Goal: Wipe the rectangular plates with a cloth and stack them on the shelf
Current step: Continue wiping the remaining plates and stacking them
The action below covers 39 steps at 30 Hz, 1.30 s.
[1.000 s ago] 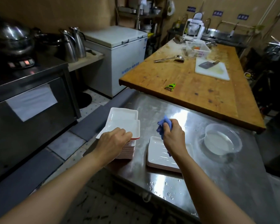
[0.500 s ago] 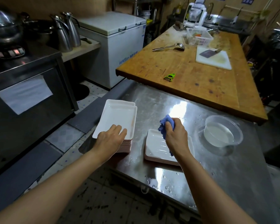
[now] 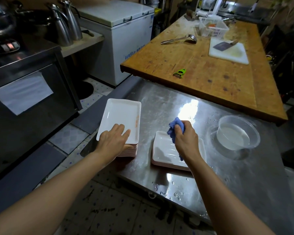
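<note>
Two bare forearms reach forward. The left hand (image 3: 112,139) lies flat, palm down, fingers straight. The right hand (image 3: 185,135) is curled tight in a closed grip, knuckles up.

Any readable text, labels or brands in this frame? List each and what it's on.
Nothing reads cleanly.
Blue lettering on the white chest freezer front: too blurred to read.
Orange print along the rim of the top plate of the left plate stack: too small to read.
Paper sheet on the dark steel cabinet: no legible writing.
</note>
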Each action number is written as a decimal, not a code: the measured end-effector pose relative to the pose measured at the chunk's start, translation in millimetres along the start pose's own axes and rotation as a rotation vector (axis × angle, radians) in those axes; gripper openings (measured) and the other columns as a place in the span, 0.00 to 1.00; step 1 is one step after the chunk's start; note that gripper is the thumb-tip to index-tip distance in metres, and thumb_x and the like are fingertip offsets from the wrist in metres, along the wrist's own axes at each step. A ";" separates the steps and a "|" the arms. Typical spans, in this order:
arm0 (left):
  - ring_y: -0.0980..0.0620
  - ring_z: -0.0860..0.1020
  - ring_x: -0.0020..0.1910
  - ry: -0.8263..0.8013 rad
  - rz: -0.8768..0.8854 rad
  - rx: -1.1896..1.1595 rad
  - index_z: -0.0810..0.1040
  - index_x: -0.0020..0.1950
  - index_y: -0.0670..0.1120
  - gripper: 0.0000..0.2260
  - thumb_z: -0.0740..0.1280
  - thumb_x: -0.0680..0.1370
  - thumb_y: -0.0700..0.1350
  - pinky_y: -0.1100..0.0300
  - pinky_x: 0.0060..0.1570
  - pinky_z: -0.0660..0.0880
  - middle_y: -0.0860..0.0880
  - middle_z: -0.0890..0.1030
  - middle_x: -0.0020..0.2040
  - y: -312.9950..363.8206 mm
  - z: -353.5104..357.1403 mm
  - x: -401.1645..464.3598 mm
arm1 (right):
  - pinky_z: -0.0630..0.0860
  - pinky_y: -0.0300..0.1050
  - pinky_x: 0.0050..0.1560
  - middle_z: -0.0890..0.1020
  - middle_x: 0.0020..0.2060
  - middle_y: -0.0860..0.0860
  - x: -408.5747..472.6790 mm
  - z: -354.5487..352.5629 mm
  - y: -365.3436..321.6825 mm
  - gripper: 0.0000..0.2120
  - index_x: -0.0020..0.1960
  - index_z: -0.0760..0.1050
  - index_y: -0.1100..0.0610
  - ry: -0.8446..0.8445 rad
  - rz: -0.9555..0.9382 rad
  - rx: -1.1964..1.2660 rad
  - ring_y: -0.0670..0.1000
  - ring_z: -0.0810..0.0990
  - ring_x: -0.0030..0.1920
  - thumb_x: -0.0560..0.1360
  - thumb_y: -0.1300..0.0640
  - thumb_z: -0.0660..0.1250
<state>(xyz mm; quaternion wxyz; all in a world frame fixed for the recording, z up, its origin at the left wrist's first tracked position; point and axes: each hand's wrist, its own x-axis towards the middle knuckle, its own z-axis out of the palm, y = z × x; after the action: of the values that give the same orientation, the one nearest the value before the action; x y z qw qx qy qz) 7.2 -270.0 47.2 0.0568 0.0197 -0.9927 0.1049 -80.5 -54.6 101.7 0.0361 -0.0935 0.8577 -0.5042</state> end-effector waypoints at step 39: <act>0.42 0.76 0.53 -0.395 -0.375 -0.781 0.74 0.63 0.48 0.22 0.61 0.69 0.36 0.57 0.47 0.73 0.44 0.77 0.55 105.0 55.9 71.0 | 0.66 0.27 0.26 0.73 0.34 0.54 45.6 -21.6 113.4 0.07 0.44 0.69 0.66 0.161 0.283 -0.082 0.44 0.75 0.29 0.77 0.65 0.54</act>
<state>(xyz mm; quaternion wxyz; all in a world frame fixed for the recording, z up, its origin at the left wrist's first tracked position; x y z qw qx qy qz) -74.7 -181.2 -20.5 -0.1118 0.1952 -0.9290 -0.2940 -142.6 8.7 14.9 0.0339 0.0675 0.8824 -0.4644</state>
